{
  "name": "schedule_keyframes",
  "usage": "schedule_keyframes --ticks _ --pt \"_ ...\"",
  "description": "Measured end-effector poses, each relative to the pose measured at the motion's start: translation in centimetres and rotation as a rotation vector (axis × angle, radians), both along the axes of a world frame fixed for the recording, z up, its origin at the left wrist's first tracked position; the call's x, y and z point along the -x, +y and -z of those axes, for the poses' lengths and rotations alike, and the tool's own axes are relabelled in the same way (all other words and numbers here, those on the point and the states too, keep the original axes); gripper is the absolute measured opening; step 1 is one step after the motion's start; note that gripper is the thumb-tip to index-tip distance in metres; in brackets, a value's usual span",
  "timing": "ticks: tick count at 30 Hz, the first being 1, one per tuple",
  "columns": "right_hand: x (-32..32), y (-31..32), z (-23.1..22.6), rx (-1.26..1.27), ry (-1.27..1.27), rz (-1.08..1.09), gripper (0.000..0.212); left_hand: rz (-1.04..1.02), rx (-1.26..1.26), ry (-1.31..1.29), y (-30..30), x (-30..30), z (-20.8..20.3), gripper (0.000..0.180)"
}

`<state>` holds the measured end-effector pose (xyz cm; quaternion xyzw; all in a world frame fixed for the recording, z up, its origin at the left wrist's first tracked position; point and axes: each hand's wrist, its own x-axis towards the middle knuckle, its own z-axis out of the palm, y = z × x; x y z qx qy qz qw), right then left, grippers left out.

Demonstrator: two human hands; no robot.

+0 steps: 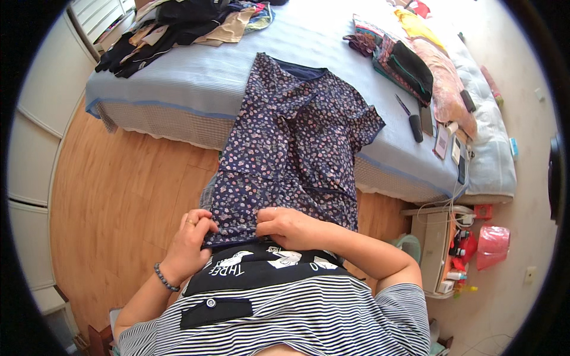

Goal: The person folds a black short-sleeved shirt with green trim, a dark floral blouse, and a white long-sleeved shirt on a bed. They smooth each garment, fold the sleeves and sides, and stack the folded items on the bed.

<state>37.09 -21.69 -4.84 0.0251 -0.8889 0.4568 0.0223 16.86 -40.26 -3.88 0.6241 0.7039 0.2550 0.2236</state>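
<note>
A navy floral dress (303, 136) with short sleeves stretches from the bed's edge toward me, its neckline lying on the bed and its lower part close to my body. My left hand (191, 237) pinches the hem at its left corner. Nearer the middle of the hem, my right hand (288, 228) is closed on the cloth, with the fingertips partly tucked out of sight. The right sleeve of the dress spreads out flat on the bed, while the body of the cloth has loose folds.
The bed (196, 89) has a light blue cover. Dark clothes (172, 35) are heaped at its far left, and folded clothes (404, 65) lie at the right. Phones (440, 142) and cables sit by the right edge. A bedside cabinet (430, 249) and pink lampshade (493, 246) stand at right.
</note>
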Motion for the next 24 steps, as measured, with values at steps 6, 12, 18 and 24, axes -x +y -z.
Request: schedule_keyframes --ticks 6,12,18,24 --pt "0.1 4.0 -1.2 0.224 0.025 -0.034 0.020 0.322 0.159 -0.138 2.1 4.3 -1.3 0.021" --pt "4.6 20.2 5.3 -0.122 0.090 1.096 0.056 0.167 -0.219 -0.404 17.5 5.0 0.2 0.016" --pt "7.8 25.2 7.7 -0.554 -0.282 1.454 0.052 -0.195 -0.058 -1.287 32.7 6.6 8.8 0.057" --pt "12.8 17.9 3.5 -0.841 0.380 0.907 0.010 -0.307 -0.051 -1.475 37.9 9.8 9.3 0.050"
